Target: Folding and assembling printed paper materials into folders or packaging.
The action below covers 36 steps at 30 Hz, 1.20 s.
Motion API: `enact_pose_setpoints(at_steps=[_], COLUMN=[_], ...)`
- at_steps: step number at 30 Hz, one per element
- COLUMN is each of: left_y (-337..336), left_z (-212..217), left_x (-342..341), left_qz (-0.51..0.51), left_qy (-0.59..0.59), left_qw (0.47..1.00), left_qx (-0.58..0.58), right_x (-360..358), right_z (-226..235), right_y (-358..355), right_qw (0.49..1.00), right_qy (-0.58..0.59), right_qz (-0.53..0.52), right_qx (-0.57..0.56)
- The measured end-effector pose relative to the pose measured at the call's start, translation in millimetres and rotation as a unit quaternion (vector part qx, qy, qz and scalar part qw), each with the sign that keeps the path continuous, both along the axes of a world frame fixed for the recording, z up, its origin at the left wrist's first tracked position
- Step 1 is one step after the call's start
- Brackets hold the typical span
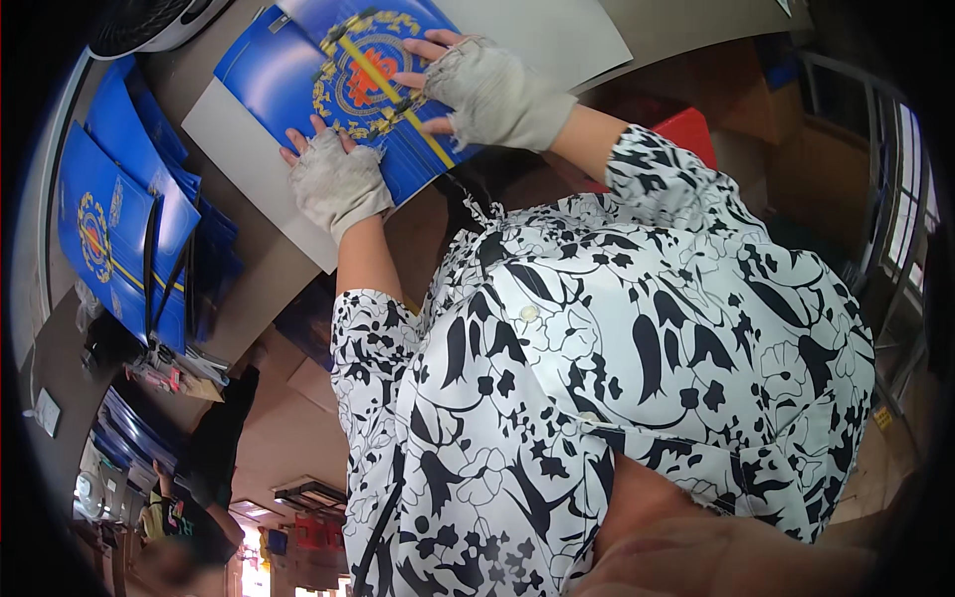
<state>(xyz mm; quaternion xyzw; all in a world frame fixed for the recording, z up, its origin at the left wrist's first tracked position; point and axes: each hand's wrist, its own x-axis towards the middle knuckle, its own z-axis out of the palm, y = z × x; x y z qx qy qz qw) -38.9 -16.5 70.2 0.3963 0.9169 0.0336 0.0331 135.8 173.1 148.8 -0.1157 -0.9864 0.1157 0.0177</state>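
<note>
A glossy blue sheet (298,70) with a gold and red round emblem lies on a large white board (249,169) on the table. My left hand (336,181), in a grey fingerless glove, presses flat on the sheet's near edge. My right hand (484,88), gloved the same way, lies flat on the sheet's right part, fingers spread over the emblem. Neither hand grips anything. My black-and-white patterned top fills the lower middle of the view.
A stack of finished blue bags with black handles (124,224) stands at the left. A white fan (149,25) sits at the top left. A red object (688,132) is at the right of my right arm. Another person (199,468) works at the lower left.
</note>
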Motion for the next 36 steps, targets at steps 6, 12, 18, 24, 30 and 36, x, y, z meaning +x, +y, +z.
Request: enact_pose_setpoints(at_steps=[6, 12, 18, 24, 30, 36], left_y=[13.2, 18.3, 21.5, 24.0, 23.1, 24.6], left_z=[2.4, -2.8, 5.9, 10.8, 7.6, 3.9], left_x=[1.6, 1.2, -0.6, 1.1, -1.4, -4.8], left_qz=[-0.032, -0.030, -0.049, -0.041, -0.047, -0.052], left_qy=[0.023, 0.029, 0.023, 0.016, 0.028, 0.039], left_qw=[0.999, 0.999, 0.998, 0.999, 0.998, 0.997], left_qx=[-0.012, 0.009, -0.017, -0.022, -0.019, -0.028], right_x=[-10.2, -12.6, -17.4, -21.1, -24.1, -23.9], right_z=[-9.4, 6.4, 8.2, 10.7, 11.6, 5.6], right_y=[19.2, 20.2, 12.5, 12.6, 12.1, 13.7], right_qw=[0.988, 0.998, 0.997, 0.996, 0.996, 0.997], right_qy=[0.024, -0.012, -0.013, -0.030, -0.039, -0.005], right_qz=[-0.148, -0.040, -0.036, -0.044, -0.052, -0.054], right_qx=[-0.025, -0.057, -0.061, -0.070, -0.066, -0.047])
